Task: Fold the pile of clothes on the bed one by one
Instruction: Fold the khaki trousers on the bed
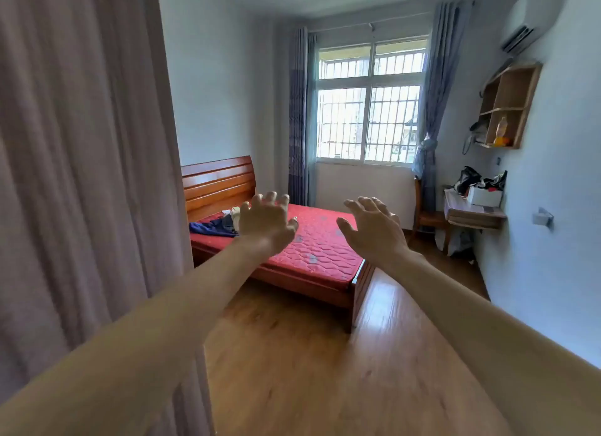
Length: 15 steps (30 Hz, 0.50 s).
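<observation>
Head view. A small pile of crumpled clothes [217, 223], dark blue fabric with a few pale pieces on top, lay unfolded at the head end of the red quilted mattress [320, 243], close to the glossy reddish-brown wooden headboard [217, 185]. Part of the pile was hidden behind the left hand. The mattress sat in a matching low wooden bed frame [353, 300] on a light wooden plank floor [292, 364].

Both bare forearms were stretched forward at about chest height, well short of the bed. The left hand [265, 222] was held back-up, fingers spread and slightly bent, holding nothing. The right hand [374, 230] was likewise raised, fingers spread and loosely bent, thumb out to the side, also holding nothing. The two hands were apart, with the mattress visible between them; neither touched the clothes.

A pale pinkish curtain [81, 175] filled the left side. A barred window [369, 110] with blue-grey drapes [437, 94] stood beyond the bed. A cluttered wall-mounted desk [474, 212] and a wooden corner shelf [507, 103] were on the right wall.
</observation>
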Each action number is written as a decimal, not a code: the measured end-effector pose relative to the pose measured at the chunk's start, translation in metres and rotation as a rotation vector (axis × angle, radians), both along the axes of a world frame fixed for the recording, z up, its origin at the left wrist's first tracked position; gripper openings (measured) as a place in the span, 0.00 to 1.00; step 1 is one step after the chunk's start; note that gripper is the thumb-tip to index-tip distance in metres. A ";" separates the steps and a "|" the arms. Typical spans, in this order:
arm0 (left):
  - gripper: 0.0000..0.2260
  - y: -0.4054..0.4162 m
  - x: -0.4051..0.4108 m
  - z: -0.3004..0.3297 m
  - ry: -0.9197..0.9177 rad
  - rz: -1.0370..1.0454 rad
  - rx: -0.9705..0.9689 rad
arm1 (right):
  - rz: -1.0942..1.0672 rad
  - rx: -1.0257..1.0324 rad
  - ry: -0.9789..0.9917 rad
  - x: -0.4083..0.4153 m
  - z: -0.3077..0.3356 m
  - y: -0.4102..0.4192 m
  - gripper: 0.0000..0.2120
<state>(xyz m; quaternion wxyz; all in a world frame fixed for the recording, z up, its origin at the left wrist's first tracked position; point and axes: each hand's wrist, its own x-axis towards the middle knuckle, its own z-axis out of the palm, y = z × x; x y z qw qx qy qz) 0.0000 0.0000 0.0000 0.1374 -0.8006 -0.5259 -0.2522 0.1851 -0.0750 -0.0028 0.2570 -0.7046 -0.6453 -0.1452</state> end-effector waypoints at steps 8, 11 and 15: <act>0.25 0.051 0.077 -0.041 0.076 0.017 -0.127 | -0.071 -0.114 0.040 0.091 -0.049 0.054 0.25; 0.26 0.076 0.117 -0.051 0.087 0.038 -0.155 | -0.055 -0.138 0.066 0.132 -0.066 0.080 0.25; 0.26 0.112 0.171 -0.048 0.078 0.038 -0.158 | -0.025 -0.154 0.063 0.186 -0.061 0.120 0.25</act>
